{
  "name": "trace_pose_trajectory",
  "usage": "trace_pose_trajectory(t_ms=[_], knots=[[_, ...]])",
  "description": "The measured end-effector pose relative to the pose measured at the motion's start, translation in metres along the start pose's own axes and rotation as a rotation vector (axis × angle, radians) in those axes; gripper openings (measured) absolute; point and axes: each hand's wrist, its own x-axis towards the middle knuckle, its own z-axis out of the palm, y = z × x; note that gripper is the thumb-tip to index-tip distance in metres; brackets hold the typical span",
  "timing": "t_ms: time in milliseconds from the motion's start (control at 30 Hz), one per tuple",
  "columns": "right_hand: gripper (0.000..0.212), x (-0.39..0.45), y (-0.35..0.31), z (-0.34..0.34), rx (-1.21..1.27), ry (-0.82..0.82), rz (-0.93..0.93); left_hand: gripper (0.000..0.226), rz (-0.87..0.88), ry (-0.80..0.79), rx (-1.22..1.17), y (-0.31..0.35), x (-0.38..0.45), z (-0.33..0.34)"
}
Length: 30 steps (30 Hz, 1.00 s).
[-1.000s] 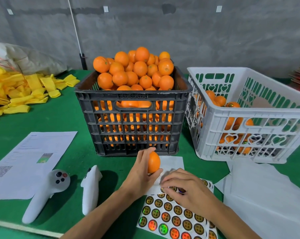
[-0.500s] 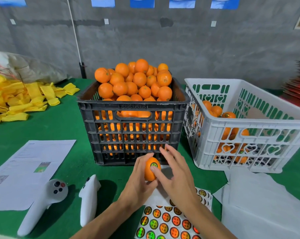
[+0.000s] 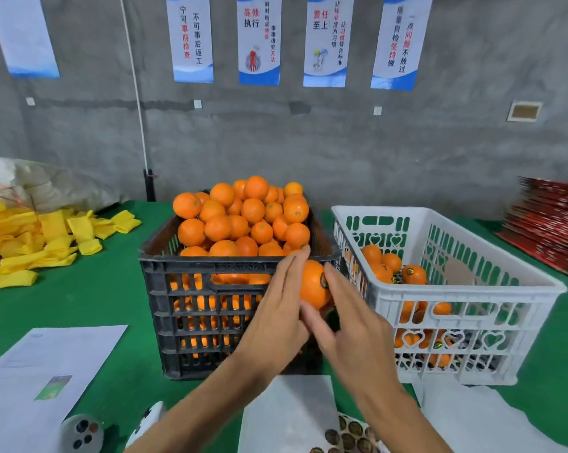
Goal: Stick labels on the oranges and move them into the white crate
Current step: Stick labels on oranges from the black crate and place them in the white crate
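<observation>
A labelled orange (image 3: 312, 284) is held up in front of the black crate (image 3: 210, 266), close to the white crate's (image 3: 472, 289) left wall. My left hand (image 3: 277, 315) holds it from the left, fingers stretched up along it and thumb underneath. Straight fingers of my right hand (image 3: 351, 322) lie against its right side, by the round sticker. The black crate is heaped with unlabelled oranges (image 3: 243, 220). Several labelled oranges (image 3: 403, 271) lie in the white crate. The sticker sheet (image 3: 351, 433) lies at the bottom edge, partly hidden by my right forearm.
A printed paper (image 3: 47, 364) and two white controllers (image 3: 81, 433) lie on the green table at the lower left. Yellow foam sleeves (image 3: 47, 240) are piled at the far left. White backing sheets (image 3: 289, 410) lie near me; a red stack (image 3: 550, 217) stands at the far right.
The right hand pressed a sticker from the sheet onto the orange. Both hands then lifted the orange up and to the right, towards the white crate. The camera tilted up.
</observation>
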Motion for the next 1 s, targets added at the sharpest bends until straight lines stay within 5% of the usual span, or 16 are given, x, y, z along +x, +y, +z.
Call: trace_pose_trajectory(t_ms=[133, 200, 300, 433, 600, 833, 1000], knots=[[0.033, 0.043, 0.03, -0.019, -0.015, 0.179, 0.028, 0.075, 0.232, -0.065, 0.03, 0.012, 0.065, -0.017], [0.03, 0.051, 0.045, -0.024, 0.002, 0.214, 0.086, 0.061, 0.216, -0.145, -0.083, 0.013, 0.091, -0.023], [0.033, 0.042, 0.055, -0.019, -0.061, 0.161, 0.14, 0.054, 0.042, -0.286, -0.141, 0.007, 0.125, -0.024], [0.036, 0.018, 0.064, -0.011, -0.095, 0.031, 0.229, 0.045, -0.225, -0.39, 0.267, -0.034, 0.164, -0.025], [0.034, 0.0, 0.063, -0.002, -0.068, 0.01, 0.224, 0.059, -0.643, -0.995, 0.586, -0.089, 0.171, -0.029], [0.03, -0.008, 0.047, 0.018, 0.017, 0.016, 0.187, 0.075, -0.725, -0.935, 0.778, -0.09, 0.173, -0.024], [0.03, -0.013, 0.036, 0.023, 0.093, -0.005, 0.225, 0.038, -0.763, -1.017, 0.774, -0.076, 0.171, -0.03]])
